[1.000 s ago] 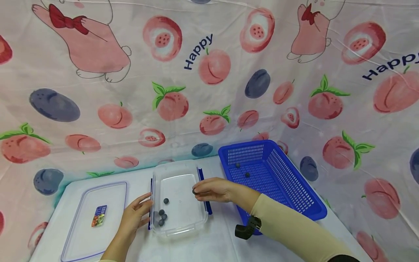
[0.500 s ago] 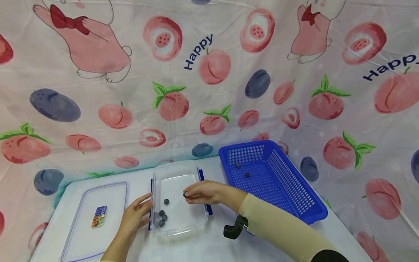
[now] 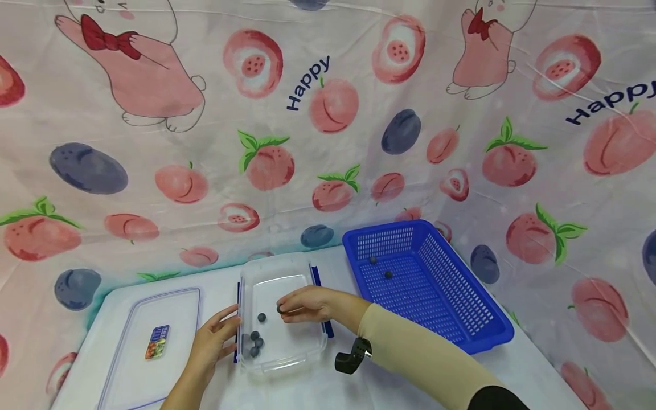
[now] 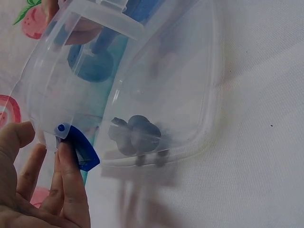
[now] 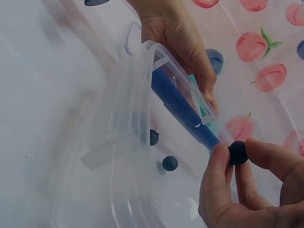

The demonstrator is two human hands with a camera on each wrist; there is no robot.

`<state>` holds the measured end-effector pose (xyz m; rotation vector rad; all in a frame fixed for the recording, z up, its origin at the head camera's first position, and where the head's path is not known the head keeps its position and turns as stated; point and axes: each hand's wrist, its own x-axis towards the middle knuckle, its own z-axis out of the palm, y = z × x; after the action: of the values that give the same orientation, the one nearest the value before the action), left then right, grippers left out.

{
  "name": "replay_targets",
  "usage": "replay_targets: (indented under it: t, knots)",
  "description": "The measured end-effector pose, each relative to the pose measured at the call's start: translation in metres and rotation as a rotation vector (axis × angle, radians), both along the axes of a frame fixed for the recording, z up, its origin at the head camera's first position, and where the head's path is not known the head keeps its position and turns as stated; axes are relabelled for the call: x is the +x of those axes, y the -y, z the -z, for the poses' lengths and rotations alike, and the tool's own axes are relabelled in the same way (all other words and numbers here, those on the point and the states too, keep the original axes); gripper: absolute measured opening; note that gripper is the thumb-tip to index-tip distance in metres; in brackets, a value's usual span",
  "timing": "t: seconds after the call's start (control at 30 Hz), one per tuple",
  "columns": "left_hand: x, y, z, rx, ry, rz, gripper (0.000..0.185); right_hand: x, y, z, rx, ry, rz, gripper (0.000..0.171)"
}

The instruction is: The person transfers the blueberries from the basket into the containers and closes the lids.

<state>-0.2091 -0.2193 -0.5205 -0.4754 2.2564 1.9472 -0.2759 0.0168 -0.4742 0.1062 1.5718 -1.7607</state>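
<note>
A clear plastic container (image 3: 302,347) with blue side clips stands on the white table. Several dark blueberries (image 3: 254,343) lie in its near left corner, with one more (image 3: 262,317) alone beside them. My right hand (image 3: 302,304) reaches over the container and pinches a blueberry (image 5: 238,153) between thumb and fingertips. My left hand (image 3: 212,340) rests against the container's left side, its straight fingers (image 4: 69,178) touching the blue clip (image 4: 78,145). The cluster of berries (image 4: 135,135) shows through the container wall in the left wrist view.
A blue mesh basket (image 3: 461,310) stands at the right with two blueberries (image 3: 388,274) in it. The container's clear lid (image 3: 146,347), bearing a small label, lies flat at the left. A fruit-patterned cloth (image 3: 328,125) hangs behind the table.
My right hand has carried the pinched blueberry leftward from the container's right rim to over its middle. The left hand has stayed at the container's left side.
</note>
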Motion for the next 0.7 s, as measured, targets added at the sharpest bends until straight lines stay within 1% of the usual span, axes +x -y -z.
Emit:
replay_targets:
  t: [0.13,0.33,0.43,0.6,0.7]
  knots:
    - [-0.002,-0.001,0.003,-0.006,0.004,0.007,0.062,0.0,0.002,0.004,0.03,-0.003,0.0,0.026]
    - [0.001,-0.001,0.004,-0.006,0.004,0.008,0.063,0.002,0.011,0.011,0.062,-0.01,-0.035,0.03]
    - [0.001,-0.001,0.003,-0.009,-0.006,0.015,0.061,0.002,0.015,0.016,0.081,-0.03,-0.039,0.031]
    - [0.0,-0.001,0.002,-0.015,-0.013,0.016,0.061,0.0,0.023,0.025,0.107,-0.056,-0.027,0.027]
    - [0.0,-0.001,0.002,-0.014,-0.014,0.019,0.063,-0.001,0.027,0.03,0.122,-0.049,-0.002,0.02]
